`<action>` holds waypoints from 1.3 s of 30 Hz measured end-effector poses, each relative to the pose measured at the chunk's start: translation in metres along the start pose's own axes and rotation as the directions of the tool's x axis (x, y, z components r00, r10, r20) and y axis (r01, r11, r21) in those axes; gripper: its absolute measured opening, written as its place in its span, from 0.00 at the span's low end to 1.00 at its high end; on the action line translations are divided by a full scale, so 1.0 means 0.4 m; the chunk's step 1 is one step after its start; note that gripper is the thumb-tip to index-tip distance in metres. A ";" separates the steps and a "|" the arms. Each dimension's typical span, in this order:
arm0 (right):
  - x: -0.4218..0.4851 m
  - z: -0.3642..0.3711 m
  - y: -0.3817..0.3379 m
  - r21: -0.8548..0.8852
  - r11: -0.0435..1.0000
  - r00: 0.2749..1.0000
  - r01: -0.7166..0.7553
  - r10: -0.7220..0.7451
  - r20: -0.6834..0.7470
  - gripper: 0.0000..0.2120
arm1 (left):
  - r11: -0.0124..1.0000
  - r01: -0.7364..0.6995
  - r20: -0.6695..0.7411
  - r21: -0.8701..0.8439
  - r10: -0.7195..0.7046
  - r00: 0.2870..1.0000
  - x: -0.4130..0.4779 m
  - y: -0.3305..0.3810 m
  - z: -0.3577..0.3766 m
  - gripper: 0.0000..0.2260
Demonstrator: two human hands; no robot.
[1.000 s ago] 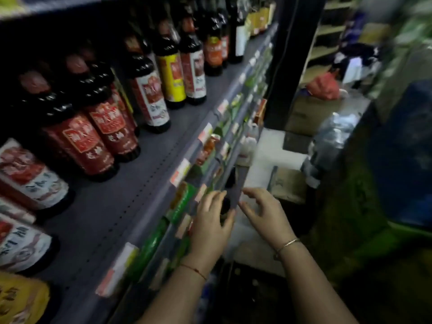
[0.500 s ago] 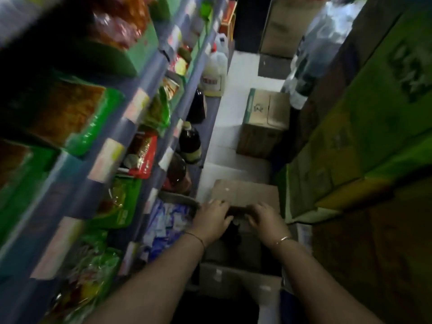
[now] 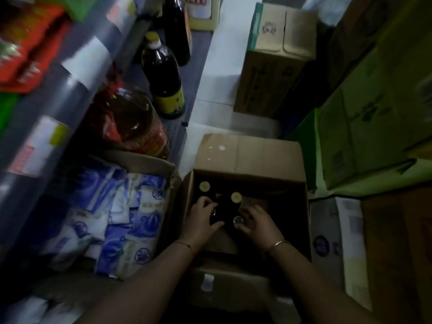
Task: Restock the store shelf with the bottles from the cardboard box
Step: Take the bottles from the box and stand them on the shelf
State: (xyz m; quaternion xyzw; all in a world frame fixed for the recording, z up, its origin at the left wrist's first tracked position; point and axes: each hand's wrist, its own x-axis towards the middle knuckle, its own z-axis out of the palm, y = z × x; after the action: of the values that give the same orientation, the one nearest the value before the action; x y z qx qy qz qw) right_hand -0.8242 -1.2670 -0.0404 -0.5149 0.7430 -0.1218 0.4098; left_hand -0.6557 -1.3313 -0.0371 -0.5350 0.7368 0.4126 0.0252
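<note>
So the open cardboard box [image 3: 247, 155] sits on the floor in the aisle, bottom middle of the view, right up against the base of the shelf [image 3: 77, 90] on the left. It's dark inside but you can make out bottle tops. The left hand [image 3: 202, 219] is down in the box with its fingers curled round the top of the left bottle [image 3: 213, 212], only a glint of that one's cap showing. The right hand [image 3: 258, 224] is just beside it, fingers and thumb bent round the silver-capped bottle [image 3: 238, 220]. Two pale-capped bottles [image 3: 204, 186] stand a bit farther back in the box, untouched. Left of the box, touching it, is an open carton of blue and white packets [image 3: 121, 218]. Beyond that, on the lowest shelf, are a big amber oil jug [image 3: 131, 122] and a tall dark bottle with a yellow cap [image 3: 163, 73]. Farther down the aisle there's a closed brown carton [image 3: 273, 59] on the pale floor [image 3: 217, 73], and green cartons [image 3: 374, 125] are stacked along the right side.
</note>
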 end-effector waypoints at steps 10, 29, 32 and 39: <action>0.039 0.102 0.069 0.152 0.988 0.999 -0.002 0.009 -0.047 0.23 | 0.970 0.130 -0.166 -0.207 -0.166 0.972 0.044 -0.053 0.089 0.18; -0.119 -0.114 -0.120 0.385 0.922 0.979 0.033 0.048 -0.197 0.16 | 0.947 -0.050 -0.301 -0.318 -0.051 0.952 -0.128 0.142 -0.119 0.14; -0.212 -0.253 -0.254 0.392 0.917 0.968 0.068 0.034 -0.248 0.15 | 0.965 -0.072 -0.325 -0.254 -0.014 0.946 -0.217 0.258 -0.272 0.15; -0.422 -0.643 -0.630 0.466 0.850 0.913 0.246 -0.042 -0.405 0.15 | 0.904 -0.252 -0.401 -0.344 0.101 0.910 -0.446 0.565 -0.682 0.11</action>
State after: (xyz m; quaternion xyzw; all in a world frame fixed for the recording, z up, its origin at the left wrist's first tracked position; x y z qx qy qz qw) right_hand -0.8229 -1.2938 0.3564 -0.4107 0.7079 -0.4412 0.3683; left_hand -0.6524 -1.3478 0.3592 -0.5278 0.6775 0.4413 -0.2603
